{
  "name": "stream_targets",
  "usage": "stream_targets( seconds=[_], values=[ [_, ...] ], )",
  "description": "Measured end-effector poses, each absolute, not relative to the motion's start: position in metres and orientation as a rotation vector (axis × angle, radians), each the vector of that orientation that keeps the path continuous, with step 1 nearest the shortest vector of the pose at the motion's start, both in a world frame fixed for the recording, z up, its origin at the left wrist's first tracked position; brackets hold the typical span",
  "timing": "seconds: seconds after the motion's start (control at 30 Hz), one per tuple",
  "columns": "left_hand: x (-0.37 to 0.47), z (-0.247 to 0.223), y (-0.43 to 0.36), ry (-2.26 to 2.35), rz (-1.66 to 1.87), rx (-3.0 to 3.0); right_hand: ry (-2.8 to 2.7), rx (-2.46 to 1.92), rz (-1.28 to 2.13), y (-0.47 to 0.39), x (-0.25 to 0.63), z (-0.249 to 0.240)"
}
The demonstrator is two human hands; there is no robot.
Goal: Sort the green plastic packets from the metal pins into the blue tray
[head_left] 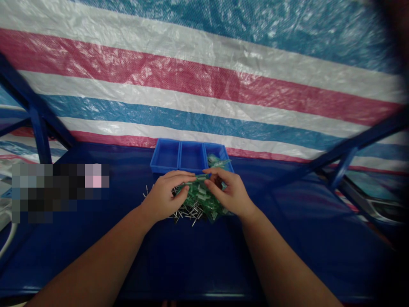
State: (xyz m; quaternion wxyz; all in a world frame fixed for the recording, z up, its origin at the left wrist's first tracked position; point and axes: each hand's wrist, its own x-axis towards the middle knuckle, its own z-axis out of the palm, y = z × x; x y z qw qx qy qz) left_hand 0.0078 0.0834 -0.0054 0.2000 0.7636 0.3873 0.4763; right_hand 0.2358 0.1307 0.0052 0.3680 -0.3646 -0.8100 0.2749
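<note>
Both hands meet over a pile at the middle of the blue table. My left hand (pixel 168 194) is closed with thumb and fingers on the left end of a small green plastic packet (pixel 202 177). From the other side, my right hand (pixel 230 192) pinches the same packet. Beneath them lies a heap of green plastic packets (pixel 207 202), and beside it loose thin metal pins with black parts (pixel 192 211). Just behind the hands stands a blue tray (pixel 179 155) with three compartments; the right one holds some green packets (pixel 217 162), the other two look bare.
The blue table (pixel 188 260) spreads around the pile. Blue metal frame bars (pixel 40 132) rise at both sides. A striped plastic sheet (pixel 204 81) hangs behind. Something pixelated (pixel 57 187) lies at the left, and a dark object (pixel 386 209) at the right.
</note>
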Motion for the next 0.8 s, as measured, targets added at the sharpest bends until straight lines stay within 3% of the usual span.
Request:
stream_targets(
  seconds=[0.2, 0.43, 0.63, 0.8],
  values=[
    [0.009, -0.002, 0.082, 1.06, 1.367, 2.087, -2.113, -0.924, 0.67, 0.131, 0.236, 0.01],
    [-0.003, -0.005, 0.09, 1.382, 1.484, 1.939, -1.66, -0.928, 0.825, 0.141, 0.246, 0.003],
    [-0.004, -0.006, 0.09, 1.347, 1.219, 2.1, -1.233, -1.121, 0.739, 0.157, 0.255, -0.001],
    [0.0, -0.011, 0.088, 1.264, 0.986, 2.255, -1.245, -1.169, 0.619, 0.159, 0.259, -0.003]
  ],
)
